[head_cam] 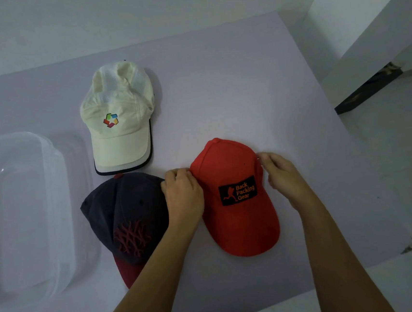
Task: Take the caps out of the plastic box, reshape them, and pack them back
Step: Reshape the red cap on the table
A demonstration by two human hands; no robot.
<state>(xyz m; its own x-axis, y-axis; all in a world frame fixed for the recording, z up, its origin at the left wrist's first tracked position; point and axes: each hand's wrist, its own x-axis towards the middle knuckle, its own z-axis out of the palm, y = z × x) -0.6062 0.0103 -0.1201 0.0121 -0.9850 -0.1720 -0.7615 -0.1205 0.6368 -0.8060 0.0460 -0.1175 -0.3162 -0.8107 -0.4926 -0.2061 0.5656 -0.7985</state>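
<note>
Both hands, left hand (183, 195) and right hand (281, 176), pinch the red cap (238, 218); squeezing hard could dent it

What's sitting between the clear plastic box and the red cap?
In the head view, the dark cap lies between the plastic box and the red cap, with the left hand partly over it.

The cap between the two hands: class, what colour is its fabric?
The cap is red, with a black patch bearing orange lettering; head view.
</note>
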